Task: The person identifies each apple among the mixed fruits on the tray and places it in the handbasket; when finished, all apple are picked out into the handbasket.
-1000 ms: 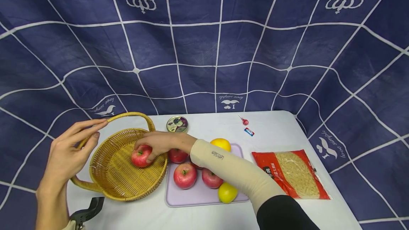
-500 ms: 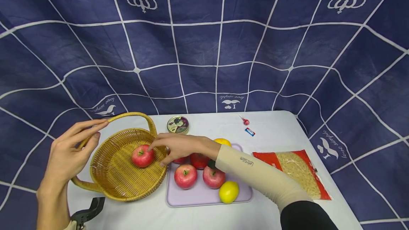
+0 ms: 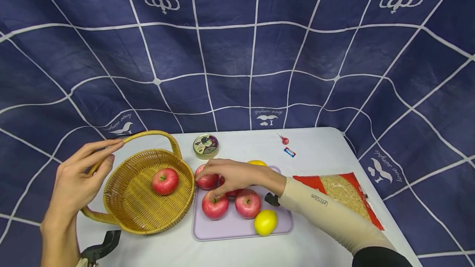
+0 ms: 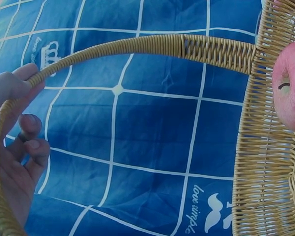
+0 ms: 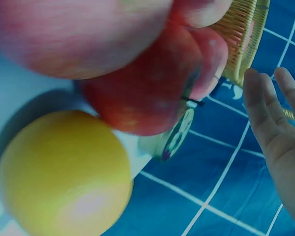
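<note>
My left hand [image 3: 79, 176] holds the raised handle [image 3: 152, 133] of a round wicker basket [image 3: 137, 213], and the left wrist view shows thumb and finger pinching the handle [image 4: 137, 45]. One red apple [image 3: 165, 181] lies in the basket. Over a pale purple tray [image 3: 226, 230] reaches my right hand [image 3: 237, 174], fingers spread and holding nothing. Its fingertips come close above the apples at the tray's left, including a front apple [image 3: 215, 206] and a back apple [image 3: 206, 180]. Another apple [image 3: 248, 204] sits beside them; one more is partly hidden under the hand.
A yellow lemon [image 3: 265, 222] rests at the tray's front right, and another yellow fruit [image 3: 257, 162] shows behind the right arm. Around the tray lie a round tin [image 3: 205, 145], a lollipop [image 3: 284, 140], a small blue-red wrapper [image 3: 290, 152] and a red food bag [image 3: 345, 197].
My right hand has let go of the apple in the basket and moved right, out over the tray's apples. The left hand stays at the basket handle.
</note>
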`<state>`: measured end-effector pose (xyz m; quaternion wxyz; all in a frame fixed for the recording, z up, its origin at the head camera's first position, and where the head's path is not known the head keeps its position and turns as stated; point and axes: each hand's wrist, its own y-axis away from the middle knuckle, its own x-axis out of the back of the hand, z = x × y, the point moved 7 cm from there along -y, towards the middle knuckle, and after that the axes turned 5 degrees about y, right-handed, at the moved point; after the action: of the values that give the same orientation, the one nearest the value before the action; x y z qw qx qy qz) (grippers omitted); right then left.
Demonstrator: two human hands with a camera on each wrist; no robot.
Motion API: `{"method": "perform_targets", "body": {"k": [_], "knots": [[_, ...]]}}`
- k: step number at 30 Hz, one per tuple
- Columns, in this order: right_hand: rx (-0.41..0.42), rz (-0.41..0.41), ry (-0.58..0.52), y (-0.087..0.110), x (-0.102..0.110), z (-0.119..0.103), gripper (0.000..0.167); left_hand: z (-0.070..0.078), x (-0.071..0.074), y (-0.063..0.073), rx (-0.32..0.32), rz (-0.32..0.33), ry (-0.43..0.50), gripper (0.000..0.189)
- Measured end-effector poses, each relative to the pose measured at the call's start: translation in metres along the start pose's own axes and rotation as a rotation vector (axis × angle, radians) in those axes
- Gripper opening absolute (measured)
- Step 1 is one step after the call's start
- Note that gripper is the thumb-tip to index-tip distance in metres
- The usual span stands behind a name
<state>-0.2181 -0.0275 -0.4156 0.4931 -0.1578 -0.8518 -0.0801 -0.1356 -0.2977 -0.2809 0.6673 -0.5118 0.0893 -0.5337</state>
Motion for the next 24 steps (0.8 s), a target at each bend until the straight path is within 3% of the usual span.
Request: {"method": "perform_targets", "body": {"k": [11,24], "knots": [[-0.083,0.028,-0.054,0.046,-0.002,0.020,0.053,-0.001,0.000,0.001,-0.010,-0.002,0.001,0.027],[-0.138,-0.004,-0.099,0.073,-0.010,0.032,0.052,-0.001,-0.001,0.001,-0.007,-0.012,0.006,0.029]]}}
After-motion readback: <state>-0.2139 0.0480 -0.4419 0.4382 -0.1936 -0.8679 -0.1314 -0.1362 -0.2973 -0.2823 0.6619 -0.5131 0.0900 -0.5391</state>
